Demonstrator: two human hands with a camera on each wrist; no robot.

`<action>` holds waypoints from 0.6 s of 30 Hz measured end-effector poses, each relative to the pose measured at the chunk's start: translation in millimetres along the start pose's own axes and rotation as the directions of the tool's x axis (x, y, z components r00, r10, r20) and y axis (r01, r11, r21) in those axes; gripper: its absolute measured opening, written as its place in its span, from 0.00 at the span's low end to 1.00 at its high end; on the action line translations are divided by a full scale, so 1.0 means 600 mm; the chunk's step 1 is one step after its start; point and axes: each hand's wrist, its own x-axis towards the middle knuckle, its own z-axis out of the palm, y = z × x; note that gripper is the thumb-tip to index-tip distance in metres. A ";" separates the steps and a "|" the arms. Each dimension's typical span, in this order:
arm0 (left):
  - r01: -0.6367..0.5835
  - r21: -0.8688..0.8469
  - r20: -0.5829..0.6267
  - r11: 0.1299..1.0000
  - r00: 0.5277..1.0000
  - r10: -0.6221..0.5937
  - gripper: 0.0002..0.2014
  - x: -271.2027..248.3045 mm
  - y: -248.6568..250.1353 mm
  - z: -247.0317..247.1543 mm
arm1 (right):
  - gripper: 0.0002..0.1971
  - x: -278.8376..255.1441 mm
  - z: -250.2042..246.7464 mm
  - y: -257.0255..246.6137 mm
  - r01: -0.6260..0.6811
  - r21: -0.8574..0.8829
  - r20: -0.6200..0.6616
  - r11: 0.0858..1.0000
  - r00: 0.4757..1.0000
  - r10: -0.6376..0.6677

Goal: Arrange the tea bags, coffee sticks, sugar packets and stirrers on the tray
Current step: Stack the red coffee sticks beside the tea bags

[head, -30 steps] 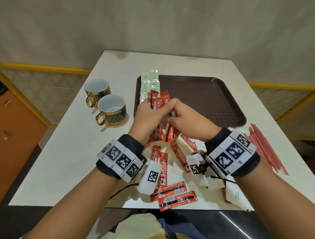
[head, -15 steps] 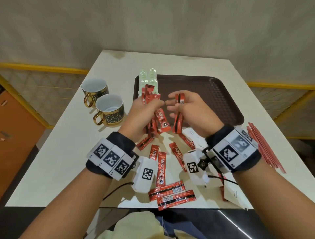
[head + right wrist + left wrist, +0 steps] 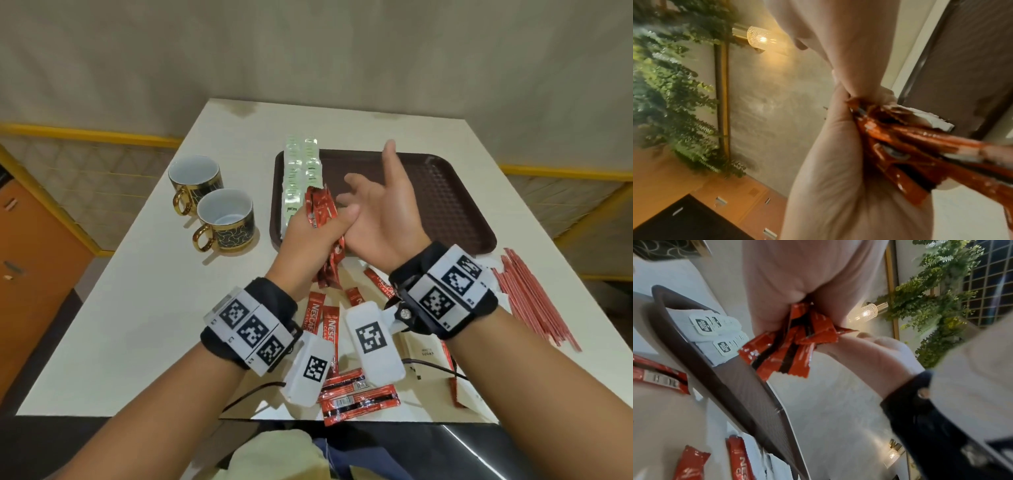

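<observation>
My left hand [image 3: 308, 236] grips a bundle of red coffee sticks [image 3: 320, 212] upright over the near left corner of the dark brown tray [image 3: 445, 205]. The bundle's ends [image 3: 793, 350] fan out below my fist in the left wrist view. My right hand [image 3: 380, 205] is spread, fingers straight, holding nothing, its palm edge against my left thumb and the bundle [image 3: 920, 146]. Tea bags [image 3: 301, 171] lie in rows along the tray's left side [image 3: 715, 327]. Several loose coffee sticks [image 3: 329, 325] lie on the table below my wrists.
Two black-and-gold cups [image 3: 226, 219] stand left of the tray. Red stirrers [image 3: 534, 301] lie in a heap at the table's right edge. White sugar packets [image 3: 428, 349] lie under my right wrist. More coffee sticks [image 3: 359, 401] lie at the table's front edge.
My right hand held a few coffee sticks half a second ago; now it is spread and holds none. The left hand's bundle has stayed over the tray's near left corner.
</observation>
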 end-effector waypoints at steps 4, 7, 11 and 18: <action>0.078 -0.097 -0.028 0.992 0.996 -0.081 0.12 0.012 0.011 -0.023 | 0.38 -0.003 -0.018 -0.006 0.069 -0.075 -0.013 0.995 0.997 -0.070; 0.154 -0.300 0.002 0.941 0.987 -0.161 0.10 0.023 0.027 -0.042 | 0.23 -0.021 -0.034 -0.001 0.179 -0.701 0.043 0.690 0.977 -0.209; 0.231 -0.533 0.069 0.814 0.971 -0.230 0.10 0.038 0.052 -0.049 | 0.50 -0.027 -0.053 0.036 0.354 -0.901 0.304 0.252 0.928 -0.217; 0.316 -0.586 0.246 0.747 0.947 -0.207 0.10 0.025 0.066 -0.015 | 0.65 0.027 -0.059 0.037 0.425 -0.863 0.497 -0.271 0.810 -0.311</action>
